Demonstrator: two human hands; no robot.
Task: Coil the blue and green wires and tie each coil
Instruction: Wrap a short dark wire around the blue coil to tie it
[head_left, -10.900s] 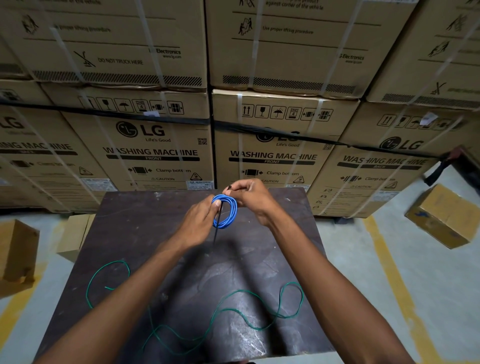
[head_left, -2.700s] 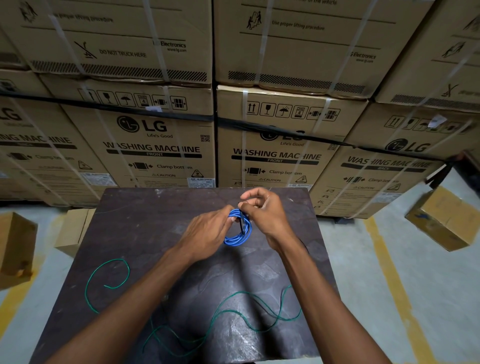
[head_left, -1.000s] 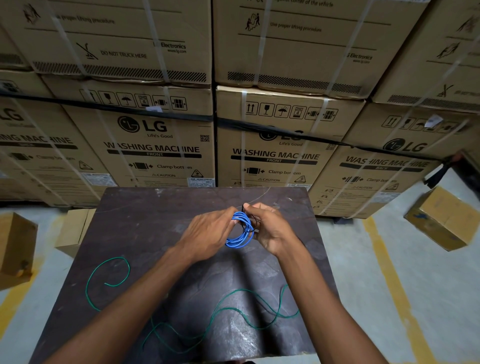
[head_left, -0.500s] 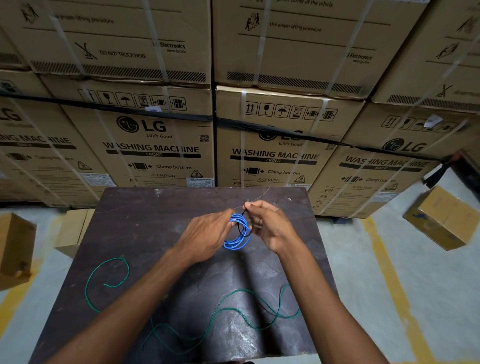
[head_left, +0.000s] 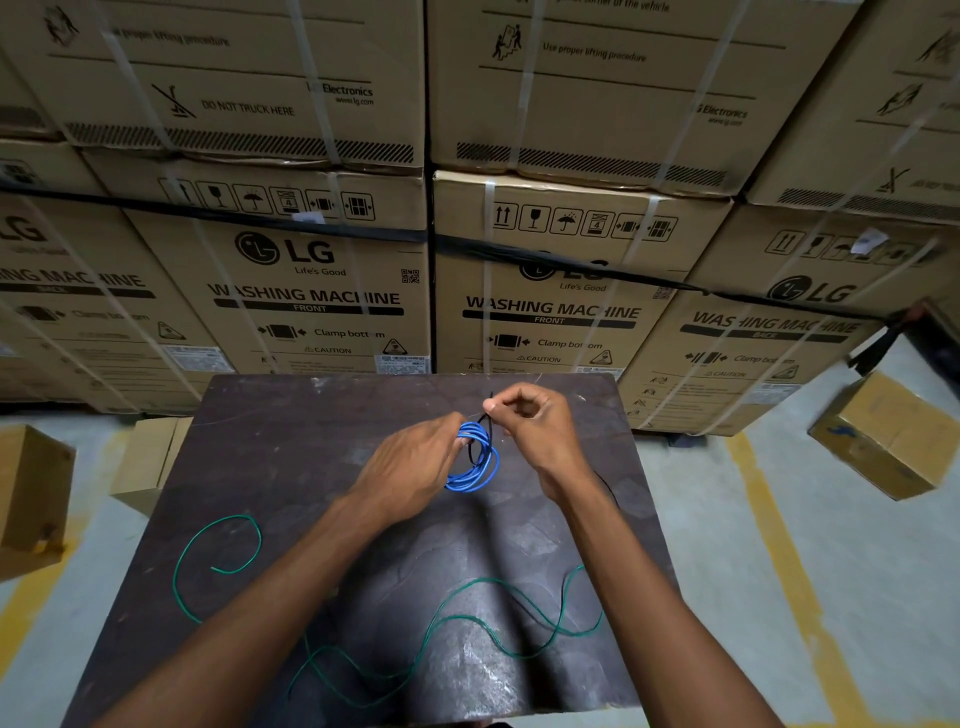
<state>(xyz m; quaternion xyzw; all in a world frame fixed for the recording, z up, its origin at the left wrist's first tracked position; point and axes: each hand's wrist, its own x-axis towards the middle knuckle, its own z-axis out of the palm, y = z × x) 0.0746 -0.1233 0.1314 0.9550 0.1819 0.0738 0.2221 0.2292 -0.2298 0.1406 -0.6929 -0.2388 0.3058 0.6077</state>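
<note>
Tying of the coiled blue plastic-sheathed wire (head_left: 475, 462) is the step in hand; the coil is held just above the dark scuffed counter (head_left: 291, 447), toward 12 o'clock of its surface. Left hand (head_left: 410, 467) grips the coil's 9 o'clock side, fingers curled round the bundled turns. Right hand (head_left: 530, 426) has its grip pressed together, thumb and forefinger pinching the upper end of a thin black tie strand (head_left: 480, 431) that runs down across the coil's turns. Loose green wire (head_left: 498, 613) lies uncoiled on the counter: one curl at 8 o'clock, long waves from 6 to 4 o'clock, between and beneath the forearms. Stacked brown cardboard washing-machine cartons (head_left: 322, 291) stand beyond the counter at 12 o'clock. Judgement: blue coil nearly done, green wire untouched. Next move calls for drawing the tie tight and twisting or knotting it while the left hand keeps the turns from springing apart. Against half a second ago: right hand has lifted slightly toward 12 o'clock, pulling the tie end up; coil and green wire unchanged in place.
</note>
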